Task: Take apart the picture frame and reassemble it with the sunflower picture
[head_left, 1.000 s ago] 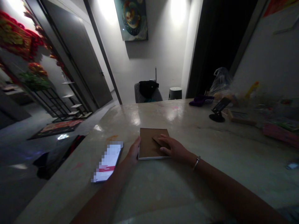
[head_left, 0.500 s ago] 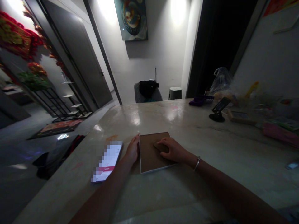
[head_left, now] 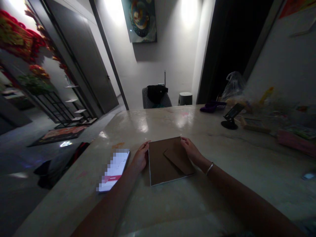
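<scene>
Picture frame (head_left: 158, 166), brown backing upward and white edge showing along the near side, lying flat near the middle of the bench (head_left: 222, 200), well in from the bench's left edge and turned at an angle. Fresh change against the earlier views: easel flap (head_left: 178, 158) no longer a small patch under the fingers but a broad brown wedge swung out across the right half of the backing, with the whole frame rotated and shifted slightly toward the near side.

Left hand (head_left: 140, 157) open and relaxed, not clenched, fingertips against the frame's left edge. Right hand (head_left: 191, 151) lifted off the middle of the backing, fingertips gathered at the flap's far end near the frame's far edge; any pinch on the flap impossible to judge from this angle. Thin silver bracelet (head_left: 209, 169) around the right wrist.

Just beside the left hand, a smartphone (head_left: 113, 170) with a pixelated screen, angled toward the bench's left edge. Toward the bench's far right end, a phone stand (head_left: 230, 119) and a plastic bag (head_left: 233, 87), both dim.

Out of sight: the frame's face-down front, with any picture or glass hidden. Flap's hinge line hard to make out in the low light.
</scene>
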The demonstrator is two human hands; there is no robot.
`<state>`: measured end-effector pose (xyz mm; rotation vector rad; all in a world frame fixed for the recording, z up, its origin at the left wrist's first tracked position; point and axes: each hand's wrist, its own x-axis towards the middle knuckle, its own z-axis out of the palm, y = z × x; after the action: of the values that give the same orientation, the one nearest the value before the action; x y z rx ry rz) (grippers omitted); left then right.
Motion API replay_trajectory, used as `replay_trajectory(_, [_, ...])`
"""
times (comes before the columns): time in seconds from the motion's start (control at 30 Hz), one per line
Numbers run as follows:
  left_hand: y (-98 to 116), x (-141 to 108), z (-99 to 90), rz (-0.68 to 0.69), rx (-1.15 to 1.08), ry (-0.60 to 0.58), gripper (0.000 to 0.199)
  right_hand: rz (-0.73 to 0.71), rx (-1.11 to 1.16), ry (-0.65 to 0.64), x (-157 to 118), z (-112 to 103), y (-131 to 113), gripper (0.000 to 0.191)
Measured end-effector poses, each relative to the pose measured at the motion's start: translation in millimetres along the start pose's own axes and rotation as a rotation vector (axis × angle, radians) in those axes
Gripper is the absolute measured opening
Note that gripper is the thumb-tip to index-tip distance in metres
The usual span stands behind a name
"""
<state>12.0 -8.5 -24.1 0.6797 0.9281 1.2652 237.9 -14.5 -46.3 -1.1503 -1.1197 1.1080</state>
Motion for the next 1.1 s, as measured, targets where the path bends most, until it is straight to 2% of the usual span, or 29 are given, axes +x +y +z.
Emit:
replay_trajectory(0.13, [1, -3, 2.2, -0.011, 0.02, -0.025, 0.021, 0.178, 0.342, -0.055, 4, -1, 2, 0.027])
replay_trajectory(0.27, [0, -3, 3.5, -0.016, 0.025, -0.049, 0.022, 0.261, 0.447, -0.107, 6, -4, -1, 0.017])
replay_trajectory(0.4, [-1, -1, 2.5, -0.014, 0.03, -0.058, 0.023, 0.297, 0.481, -0.188, 6, -7, -5, 0.011])
replay_trajectory(0.83, [-2, 1, -0.1, -0.006, 0.024, -0.084, 0.026, 0.264, 0.478, -0.209, 7, -10, -3, 0.009])
replay_trajectory(1.0, [-2, -1, 1.2, -0.017, 0.017, -0.073, 0.027, 0.264, 0.464, -0.293, 6, -11, -7, 0.012])
replay_trajectory(1.1, [0, -3, 3.2, -0.022, 0.018, -0.069, 0.027, 0.279, 0.478, -0.29, 4, -10, -11, 0.012])
